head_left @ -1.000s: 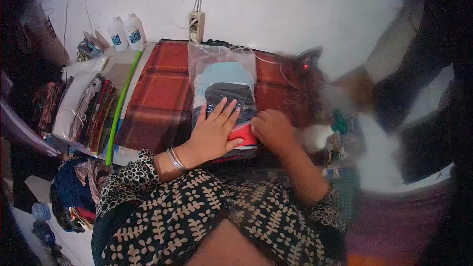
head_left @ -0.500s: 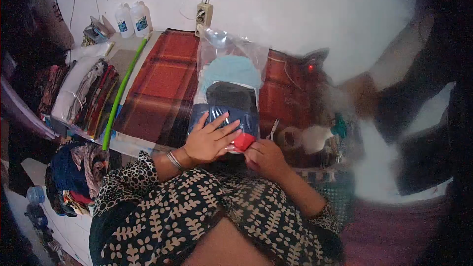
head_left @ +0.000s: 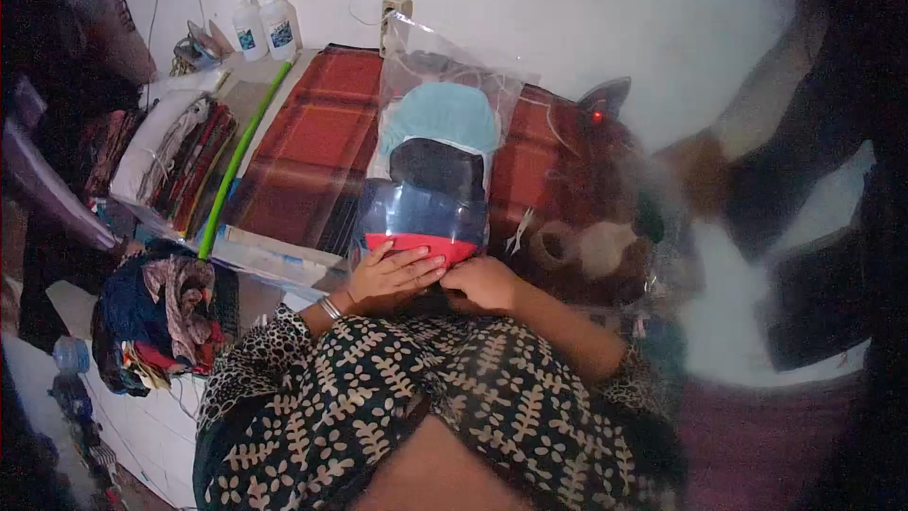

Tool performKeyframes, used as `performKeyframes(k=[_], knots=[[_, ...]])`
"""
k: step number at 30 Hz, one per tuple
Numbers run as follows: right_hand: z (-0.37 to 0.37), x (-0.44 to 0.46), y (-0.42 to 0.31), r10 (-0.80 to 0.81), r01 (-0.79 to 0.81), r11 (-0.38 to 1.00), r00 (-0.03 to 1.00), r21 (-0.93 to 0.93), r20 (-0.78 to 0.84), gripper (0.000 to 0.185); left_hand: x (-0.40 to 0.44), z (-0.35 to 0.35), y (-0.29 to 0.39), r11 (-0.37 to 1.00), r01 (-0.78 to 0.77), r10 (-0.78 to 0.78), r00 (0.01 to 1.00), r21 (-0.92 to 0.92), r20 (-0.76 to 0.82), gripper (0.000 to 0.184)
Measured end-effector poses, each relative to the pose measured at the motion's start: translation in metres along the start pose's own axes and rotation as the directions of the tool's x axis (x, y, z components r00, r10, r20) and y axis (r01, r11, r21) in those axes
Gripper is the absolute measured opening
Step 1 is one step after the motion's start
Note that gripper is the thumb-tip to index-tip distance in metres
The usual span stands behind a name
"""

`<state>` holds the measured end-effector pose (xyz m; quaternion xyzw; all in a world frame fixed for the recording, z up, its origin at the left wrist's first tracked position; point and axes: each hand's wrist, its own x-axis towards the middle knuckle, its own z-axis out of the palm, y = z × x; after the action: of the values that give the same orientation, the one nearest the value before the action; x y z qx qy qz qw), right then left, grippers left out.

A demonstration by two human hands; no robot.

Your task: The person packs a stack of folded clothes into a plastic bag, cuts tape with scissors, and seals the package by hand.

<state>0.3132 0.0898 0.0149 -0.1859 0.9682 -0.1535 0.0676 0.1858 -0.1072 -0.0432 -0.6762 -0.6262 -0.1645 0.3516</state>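
My left hand (head_left: pixel 397 271) lies open over the near end of a clear plastic bag (head_left: pixel 430 118), fingers extended and close together across the red fold (head_left: pixel 416 248) inside. My right hand (head_left: pixel 480 284) is curled at the same end, just beside the left fingertips; its own fingertips are hidden, so I cannot tell how firmly it grips. The bag lies straight ahead of both hands, on the red plaid cloth (head_left: pixel 331 99) that covers the table. Beyond the red fold, going away from me, come a dark blue piece (head_left: pixel 411 210), a black piece (head_left: pixel 437 167) and a light blue piece (head_left: pixel 445 114), and the bag's loose far end reaches up near the power socket (head_left: pixel 396 6). Ahead and to the right of my right hand are scissors (head_left: pixel 519 230) and, farther off, a dark object with a small red light (head_left: pixel 605 114). To the left of my left hand, a bright green strip (head_left: pixel 244 151) runs along the table, with stacked folded fabrics (head_left: pixel 180 156) past it and two white bottles (head_left: pixel 267 26) farther ahead.
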Motion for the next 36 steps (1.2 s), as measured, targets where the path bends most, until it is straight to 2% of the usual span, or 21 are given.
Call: performKeyframes(k=[2, 4, 5, 7, 8, 13, 16, 17, 18, 19, 20, 21, 22, 23, 24, 25, 26, 29, 30, 34, 36], knots=[[-0.006, 0.002, -0.004, 0.015, -0.022, 0.997, 0.996, 0.079, 0.091, 0.02, -0.009, 0.001, 0.009, 1.0, 0.028, -0.028, 0.999, 0.011, 0.034, 0.044], [-0.01, 0.004, -0.004, -0.007, -0.009, 0.994, 0.989, 0.105, 0.147, 0.019, -0.013, -0.001, 0.015, 0.985, 0.092, -0.079, 0.992, -0.147, 0.094, 0.048], [-0.013, 0.005, -0.004, -0.018, -0.01, 0.99, 0.979, 0.137, 0.201, 0.017, -0.014, -0.002, 0.014, 0.986, 0.099, -0.088, 0.992, -0.132, 0.092, 0.048], [-0.027, 0.003, -0.011, -0.009, -0.029, 0.98, 0.981, 0.195, 0.195, 0.016, -0.008, -0.017, 0.011, 0.978, 0.132, -0.097, 0.973, -0.163, 0.207, 0.052], [-0.033, 0.001, -0.013, 0.0, -0.03, 0.971, 0.993, 0.238, 0.122, 0.015, -0.004, -0.022, 0.007, 0.949, 0.176, -0.114, 0.965, -0.261, 0.238, 0.053], [-0.057, 0.004, -0.007, -0.002, 0.017, 0.969, 0.998, 0.247, -0.063, 0.015, 0.026, -0.046, -0.025, 0.924, 0.227, -0.128, 0.942, -0.309, 0.309, 0.051], [-0.071, 0.001, 0.006, 0.052, -0.022, 0.979, 0.988, 0.203, -0.146, 0.014, 0.04, -0.065, -0.04, 0.82, 0.216, -0.045, 0.947, -0.53, 0.317, 0.05], [-0.075, 0.001, 0.017, 0.235, -0.084, 0.927, 0.889, 0.365, -0.393, 0.018, 0.041, -0.067, -0.044, 0.835, 0.192, -0.025, 0.949, -0.516, 0.314, 0.05], [-0.077, 0.0, 0.033, 0.428, -0.083, 0.843, 0.702, 0.532, -0.569, 0.022, 0.042, -0.068, -0.047, 0.74, 0.316, -0.198, 0.946, -0.594, 0.256, 0.051], [-0.063, 0.003, 0.081, 0.581, 0.019, 0.715, 0.54, 0.699, -0.609, 0.027, 0.045, -0.067, -0.052, 0.611, 0.413, -0.372, 0.903, -0.675, 0.216, 0.052], [-0.089, 0.001, 0.081, 0.868, -0.067, 0.358, 0.391, 0.932, -0.305, 0.04, 0.055, -0.061, -0.054, 0.484, 0.556, -0.582, 0.781, -0.676, 0.226, 0.057], [-0.098, 0.01, 0.09, 0.871, -0.056, 0.356, 0.381, 0.933, -0.31, 0.04, 0.055, -0.032, -0.07, 0.492, 0.549, -0.569, 0.79, -0.676, 0.227, 0.057], [-0.101, 0.019, 0.096, 0.949, -0.148, 0.203, 0.271, 0.968, -0.158, 0.048, 0.052, 0.01, -0.093, 0.2, 0.64, -0.763, 0.577, -0.742, 0.292, 0.059], [-0.103, 0.028, 0.103, 0.989, -0.205, 0.031, 0.151, 0.978, 0.001, 0.057, 0.055, 0.037, -0.112, -0.118, 0.63, -0.866, 0.312, -0.768, 0.39, 0.062], [-0.102, 0.037, 0.104, 0.982, -0.154, -0.036, 0.18, 0.987, 0.064, 0.058, 0.065, 0.045, -0.122, -0.125, 0.63, -0.859, 0.318, -0.767, 0.401, 0.062], [-0.098, 0.044, 0.1, 0.965, -0.094, -0.093, 0.237, 0.991, 0.113, 0.059, 0.079, 0.053, -0.13, -0.455, 0.447, -0.674, 0.392, -0.77, 0.626, 0.065], [-0.094, 0.051, 0.096, 0.936, 0.014, -0.119, 0.335, 0.993, 0.108, 0.06, 0.089, 0.059, -0.133, -0.746, 0.265, -0.427, 0.514, -0.611, 0.744, 0.068], [-0.094, 0.053, 0.087, 0.863, 0.183, -0.199, 0.498, 0.963, 0.084, 0.062, 0.101, 0.077, -0.12, -0.858, 0.219, -0.328, 0.464, -0.465, 0.823, 0.067], [-0.094, 0.05, 0.083, 0.846, 0.202, -0.222, 0.526, 0.954, 0.086, 0.063, 0.112, 0.056, -0.111, -0.858, 0.163, -0.34, 0.53, -0.487, 0.777, 0.067], [-0.082, 0.034, 0.062, 0.787, 0.243, -0.316, 0.607, 0.917, 0.11, 0.066, 0.103, 0.031, -0.088, -0.871, 0.249, -0.266, 0.485, -0.423, 0.833, 0.069], [-0.075, 0.027, 0.05, 0.762, 0.247, -0.356, 0.635, 0.901, 0.127, 0.068, 0.082, 0.035, -0.078, -0.923, 0.2, -0.18, 0.534, -0.33, 0.826, 0.072]])
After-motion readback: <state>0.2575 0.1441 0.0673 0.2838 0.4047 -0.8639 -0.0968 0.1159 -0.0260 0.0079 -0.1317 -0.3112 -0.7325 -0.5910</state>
